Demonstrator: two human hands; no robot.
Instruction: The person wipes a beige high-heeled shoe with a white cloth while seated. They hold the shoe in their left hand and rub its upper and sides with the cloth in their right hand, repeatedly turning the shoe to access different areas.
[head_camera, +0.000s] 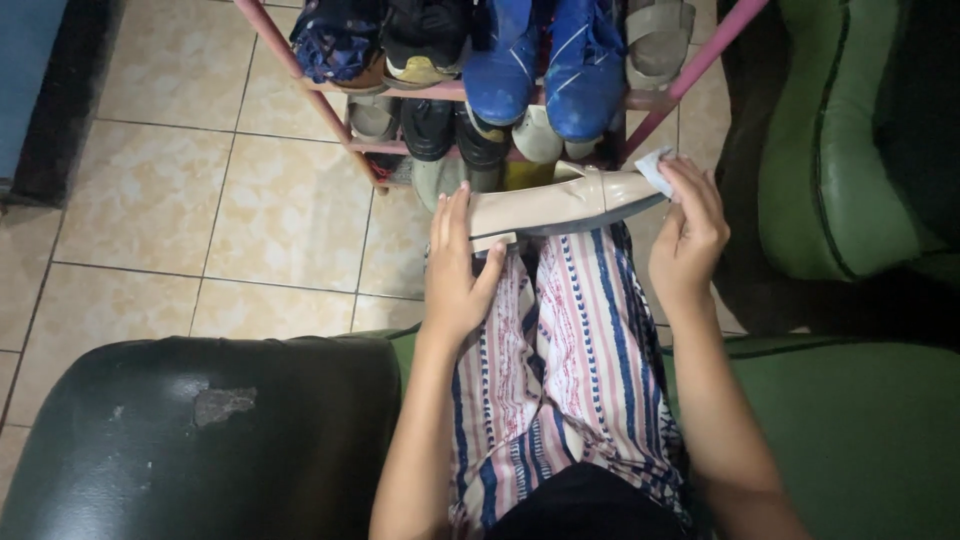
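A: Nearest the lens is the black cushion (200, 440), glossy leatherette with a scuffed grey patch where the skin has peeled. Beside it, the lap in striped trousers (570, 370), soft cloth in pink, white and blue bands.

B: And the hands?

A: The left hand (458, 268) lies flat, fingers straight and together along the heel end of a beige shoe (555, 205), thumb hooked under its low heel. The right hand (688, 230) is curled, pinching a small white cloth (655, 168) against the pointed toe.

B: Where does the shoe sit?

A: Held sideways above the knees, just in front of the pink shoe rack (690, 70). It is smooth and faintly shiny.

B: What's on the rack?

A: A pair of blue boots (545, 60), a grey sandal (657, 40) and dark shoes on thin tubes. Beneath is mottled cream floor tile (180, 170); to the right, a green padded seat (840, 150).
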